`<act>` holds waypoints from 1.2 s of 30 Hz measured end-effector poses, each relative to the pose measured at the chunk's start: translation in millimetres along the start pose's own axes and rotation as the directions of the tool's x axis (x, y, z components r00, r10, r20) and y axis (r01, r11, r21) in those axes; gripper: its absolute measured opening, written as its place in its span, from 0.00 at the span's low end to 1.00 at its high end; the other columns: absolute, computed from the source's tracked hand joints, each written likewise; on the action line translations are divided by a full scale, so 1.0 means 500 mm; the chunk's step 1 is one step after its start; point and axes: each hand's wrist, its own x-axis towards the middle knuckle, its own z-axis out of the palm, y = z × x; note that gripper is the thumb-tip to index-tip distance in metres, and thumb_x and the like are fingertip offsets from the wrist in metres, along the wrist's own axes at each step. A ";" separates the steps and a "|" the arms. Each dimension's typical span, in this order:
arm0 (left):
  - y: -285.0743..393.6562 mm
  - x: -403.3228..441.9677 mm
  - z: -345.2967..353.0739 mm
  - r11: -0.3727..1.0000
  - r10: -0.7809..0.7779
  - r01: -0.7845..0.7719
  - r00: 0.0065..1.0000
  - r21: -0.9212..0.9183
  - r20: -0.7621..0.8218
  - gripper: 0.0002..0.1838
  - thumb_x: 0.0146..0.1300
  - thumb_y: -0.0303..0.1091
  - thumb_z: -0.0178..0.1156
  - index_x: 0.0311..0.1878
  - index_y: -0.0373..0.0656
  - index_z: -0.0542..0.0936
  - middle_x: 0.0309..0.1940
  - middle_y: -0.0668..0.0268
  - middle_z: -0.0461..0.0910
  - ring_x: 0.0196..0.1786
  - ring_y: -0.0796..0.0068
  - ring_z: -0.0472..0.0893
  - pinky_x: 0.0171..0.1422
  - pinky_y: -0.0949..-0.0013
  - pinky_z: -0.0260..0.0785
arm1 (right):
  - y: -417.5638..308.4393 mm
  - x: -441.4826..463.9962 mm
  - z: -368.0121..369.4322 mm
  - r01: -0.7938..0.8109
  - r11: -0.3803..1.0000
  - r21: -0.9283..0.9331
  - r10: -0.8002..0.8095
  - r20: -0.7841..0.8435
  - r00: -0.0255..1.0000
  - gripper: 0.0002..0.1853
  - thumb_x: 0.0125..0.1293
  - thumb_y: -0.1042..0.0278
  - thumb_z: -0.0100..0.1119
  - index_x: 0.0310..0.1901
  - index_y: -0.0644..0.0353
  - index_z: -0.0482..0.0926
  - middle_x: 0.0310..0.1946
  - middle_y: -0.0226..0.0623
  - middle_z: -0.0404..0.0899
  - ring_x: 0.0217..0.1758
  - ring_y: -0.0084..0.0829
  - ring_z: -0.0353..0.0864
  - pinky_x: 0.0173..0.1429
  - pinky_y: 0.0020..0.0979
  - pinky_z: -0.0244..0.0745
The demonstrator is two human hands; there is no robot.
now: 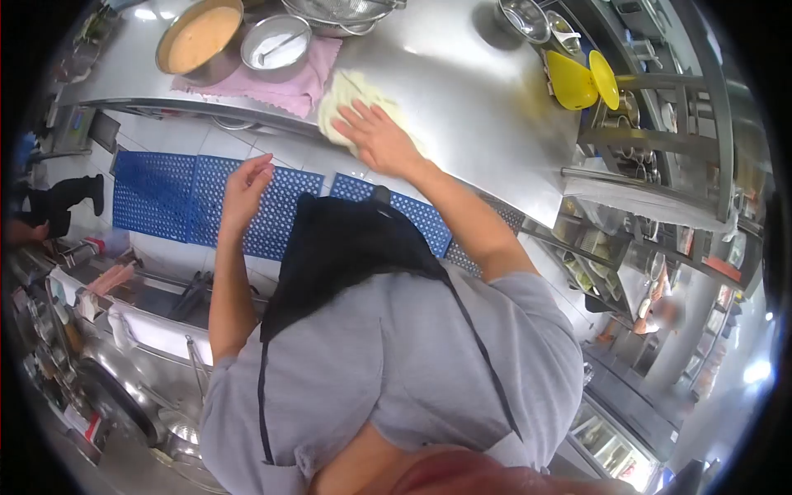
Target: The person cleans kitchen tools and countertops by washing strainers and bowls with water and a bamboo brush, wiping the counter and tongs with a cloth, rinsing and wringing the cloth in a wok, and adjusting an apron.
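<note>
My right hand (377, 139) lies flat on a pale yellow cloth (353, 86), fingers stretched out, pressing it against the steel counter (470, 107) near its front edge. The cloth is crumpled and partly hidden under the palm. My left hand (246, 188) hangs in the air short of the counter, its fingers loosely curled together with nothing visible in them. Left of the cloth, a pink towel (289, 92) carries a large pot of orange liquid (204, 41) and a smaller metal bowl (276, 43) with white contents and a spoon.
A strainer (342, 10) stands at the counter's back. Farther right are a metal bowl (524, 21) and yellow plastic containers (571, 82) by a metal rack (685, 144). Blue perforated mats (157, 194) cover the floor. Another person's dark-clothed leg (78, 194) shows at left.
</note>
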 end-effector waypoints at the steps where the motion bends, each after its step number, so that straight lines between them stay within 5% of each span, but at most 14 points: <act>1: 0.012 -0.004 0.004 1.000 0.007 -0.007 1.000 0.011 -0.017 0.19 0.70 0.33 0.63 0.60 0.35 0.80 0.46 0.63 0.85 0.48 0.78 0.81 0.56 0.73 0.72 | -0.007 -0.037 -0.005 -0.012 1.000 -0.027 0.013 0.021 1.000 0.36 0.61 0.69 0.56 0.74 0.50 0.65 0.77 0.43 0.60 0.82 0.47 0.54 0.81 0.51 0.51; 6: 0.000 -0.016 -0.007 0.997 -0.050 0.049 0.999 0.059 0.016 0.18 0.70 0.34 0.63 0.59 0.35 0.81 0.46 0.65 0.85 0.48 0.78 0.81 0.55 0.73 0.72 | -0.006 -0.283 -0.035 -0.316 0.948 0.042 0.317 -0.048 0.947 0.37 0.65 0.63 0.57 0.76 0.56 0.61 0.79 0.45 0.56 0.82 0.50 0.51 0.81 0.51 0.47; 12: 0.067 0.018 0.058 0.989 0.027 -0.046 0.990 0.142 0.135 0.18 0.70 0.35 0.63 0.59 0.37 0.82 0.46 0.62 0.86 0.48 0.76 0.82 0.55 0.71 0.74 | 0.069 -0.142 -0.029 -0.653 0.734 -0.189 0.641 -0.127 0.757 0.40 0.69 0.54 0.52 0.78 0.62 0.55 0.80 0.50 0.49 0.84 0.57 0.42 0.82 0.57 0.40; 17: 0.139 0.072 0.161 0.979 0.050 -0.115 0.935 0.168 0.350 0.18 0.70 0.32 0.61 0.62 0.38 0.80 0.49 0.63 0.85 0.51 0.76 0.81 0.59 0.70 0.73 | 0.102 -0.032 -0.014 -0.546 0.819 -0.174 0.527 -0.146 0.837 0.39 0.73 0.47 0.48 0.78 0.61 0.54 0.81 0.49 0.49 0.84 0.56 0.42 0.82 0.56 0.39; 20: 0.148 0.066 0.185 0.995 0.044 -0.077 0.907 0.064 0.419 0.19 0.70 0.31 0.61 0.62 0.37 0.80 0.48 0.63 0.84 0.51 0.77 0.81 0.59 0.70 0.73 | 0.104 -0.114 -0.015 -0.360 0.931 -0.062 0.354 -0.091 0.931 0.39 0.73 0.44 0.49 0.78 0.58 0.56 0.80 0.49 0.50 0.84 0.55 0.43 0.82 0.56 0.39; 22: 0.149 0.045 0.190 0.996 0.035 -0.069 0.895 0.061 0.446 0.19 0.70 0.31 0.62 0.61 0.36 0.79 0.47 0.63 0.84 0.51 0.78 0.80 0.58 0.71 0.73 | 0.099 -0.179 -0.048 -0.390 0.918 -0.067 0.386 -0.062 0.920 0.39 0.73 0.42 0.49 0.78 0.57 0.57 0.80 0.48 0.51 0.83 0.55 0.44 0.82 0.56 0.38; 26: 0.116 0.004 0.174 0.982 -0.066 -0.006 0.928 0.191 0.368 0.16 0.69 0.31 0.62 0.57 0.35 0.82 0.46 0.63 0.85 0.49 0.76 0.82 0.56 0.71 0.74 | 0.162 -0.202 -0.058 -0.569 0.817 -0.092 0.555 -0.140 0.820 0.39 0.72 0.42 0.50 0.78 0.56 0.58 0.80 0.48 0.51 0.84 0.54 0.43 0.82 0.57 0.36; 30: 0.176 -0.033 0.183 0.958 -0.210 0.147 0.944 0.248 0.252 0.15 0.69 0.34 0.62 0.52 0.33 0.84 0.44 0.63 0.86 0.48 0.76 0.82 0.56 0.70 0.74 | 0.184 -0.066 -0.001 -0.677 0.733 -0.065 0.649 -0.231 0.725 0.40 0.73 0.46 0.48 0.76 0.67 0.57 0.80 0.58 0.48 0.83 0.60 0.39 0.82 0.58 0.31; 36: 0.249 0.021 0.099 0.958 0.011 -0.018 1.000 0.286 0.028 0.15 0.68 0.36 0.63 0.47 0.33 0.85 0.36 0.66 0.86 0.40 0.78 0.81 0.48 0.71 0.73 | 0.077 0.023 0.017 -0.345 0.937 -0.061 0.334 -0.146 0.931 0.38 0.73 0.47 0.48 0.76 0.66 0.58 0.79 0.56 0.51 0.82 0.61 0.44 0.81 0.57 0.39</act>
